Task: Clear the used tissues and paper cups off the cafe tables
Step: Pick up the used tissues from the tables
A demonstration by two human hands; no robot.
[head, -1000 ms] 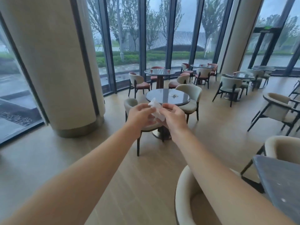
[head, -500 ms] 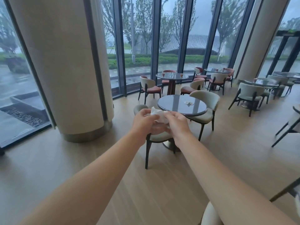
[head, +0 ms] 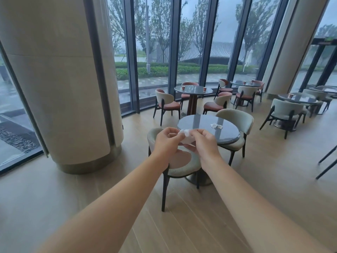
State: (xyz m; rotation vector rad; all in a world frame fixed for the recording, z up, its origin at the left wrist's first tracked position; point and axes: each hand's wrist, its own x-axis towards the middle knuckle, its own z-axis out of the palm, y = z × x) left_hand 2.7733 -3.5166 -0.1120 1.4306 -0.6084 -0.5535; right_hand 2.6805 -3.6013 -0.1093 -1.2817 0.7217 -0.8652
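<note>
hands: left hand [head: 168, 141] and right hand [head: 203, 143] pinch a tissue [head: 186, 136] between them, in the air | step: carrying, likely wadding | next: reach tissues [head: 216, 126] near desk [head: 200, 121] right edge

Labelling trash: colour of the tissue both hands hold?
White tissue, clearest in the head view.
</note>
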